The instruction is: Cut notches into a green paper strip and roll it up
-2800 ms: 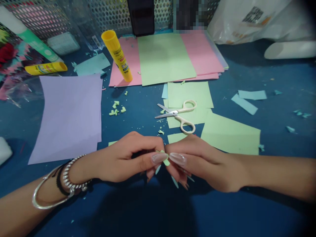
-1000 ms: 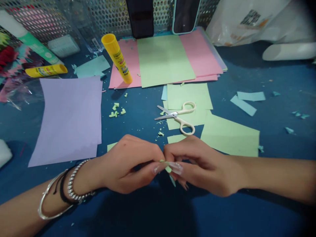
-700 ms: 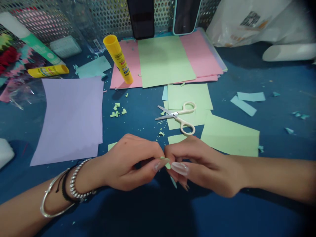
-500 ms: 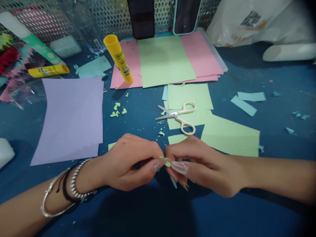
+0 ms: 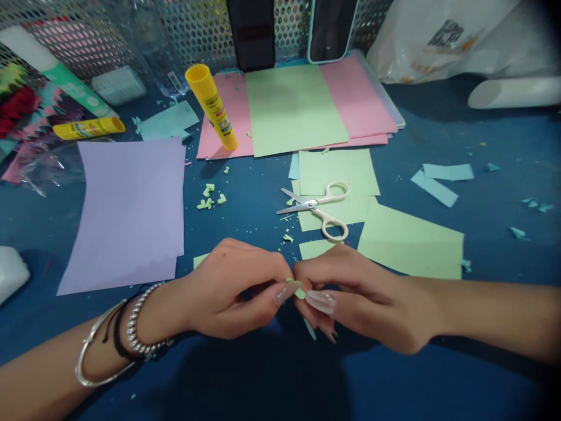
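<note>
A small piece of light green paper (image 5: 300, 293) is pinched between my two hands, low in the middle of the view. My left hand (image 5: 243, 289) has its thumb and forefinger closed on the paper's left side. My right hand (image 5: 359, 301) grips it from the other side, thumb pressed toward the fingers, which are partly hidden beneath. Just beyond the hands lie open scissors (image 5: 311, 204) with cream handles, resting on green paper sheets (image 5: 412, 242). Several tiny folded green paper pieces (image 5: 209, 199) sit left of the scissors.
Purple sheets (image 5: 127, 216) lie on the left. A yellow glue stick (image 5: 211, 107) stands upright before pink sheets (image 5: 368, 105); another yellow tube (image 5: 90, 127) lies flat. Two phones (image 5: 252, 35) lean on a mesh basket. Blue strips (image 5: 447, 171) and a white plastic bag (image 5: 421, 41) are at right.
Both hands stay pinched on the green paper piece, with only a tiny shift of the fingers. The whole view has drifted slightly; nothing else has visibly moved.
</note>
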Tool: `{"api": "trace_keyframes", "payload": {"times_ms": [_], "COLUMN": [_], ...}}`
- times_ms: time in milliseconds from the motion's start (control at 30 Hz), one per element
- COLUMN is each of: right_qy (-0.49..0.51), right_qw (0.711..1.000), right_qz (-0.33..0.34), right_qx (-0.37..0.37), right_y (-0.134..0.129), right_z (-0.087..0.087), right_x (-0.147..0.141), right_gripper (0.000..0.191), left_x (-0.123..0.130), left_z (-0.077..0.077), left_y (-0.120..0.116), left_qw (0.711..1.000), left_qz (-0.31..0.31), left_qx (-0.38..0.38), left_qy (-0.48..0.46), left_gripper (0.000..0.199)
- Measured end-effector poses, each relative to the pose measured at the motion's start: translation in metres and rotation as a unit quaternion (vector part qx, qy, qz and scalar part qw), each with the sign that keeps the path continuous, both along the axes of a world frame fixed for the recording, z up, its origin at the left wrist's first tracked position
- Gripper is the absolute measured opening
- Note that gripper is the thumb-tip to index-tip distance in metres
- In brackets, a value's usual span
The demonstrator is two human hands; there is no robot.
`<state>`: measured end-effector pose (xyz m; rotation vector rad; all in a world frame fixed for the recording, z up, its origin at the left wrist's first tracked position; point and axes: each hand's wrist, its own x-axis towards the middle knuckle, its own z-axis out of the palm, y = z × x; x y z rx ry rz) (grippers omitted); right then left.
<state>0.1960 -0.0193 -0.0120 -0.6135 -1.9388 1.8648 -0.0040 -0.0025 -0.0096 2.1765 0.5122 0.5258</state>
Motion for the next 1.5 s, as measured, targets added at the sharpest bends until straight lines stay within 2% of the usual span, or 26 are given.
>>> {"api": "trace_keyframes", "payload": {"times_ms": [1000,1300,1500], "right_qy": [-0.004,-0.003,-0.006], "right_qw": [1.0,1.0,1.0], "right_qz": [0.0,0.008,0.003], "right_qx": [0.002,-0.021,-0.005], "right_y": [0.0,0.0011,0.0009], "right_z": [-0.0011,0.0009,0.0012], "right_x": [0.0007,0.0014,0.0014], "right_gripper": [0.022,0.018,0.019], "left_x": [-0.0023,-0.0038,-0.0038], "left_z": [-0.0038,-0.0039,-0.0033], "left_y": [0.0001,0.0003,0.0008], "left_qw": [0.999,0.998,0.998], "left_qz": [-0.016,-0.019,-0.023], "left_qx": [-0.028,-0.055,-0.058], "left_qy": [0.008,0.02,0.025], "left_gripper": [0.015,0.014,0.014]}}
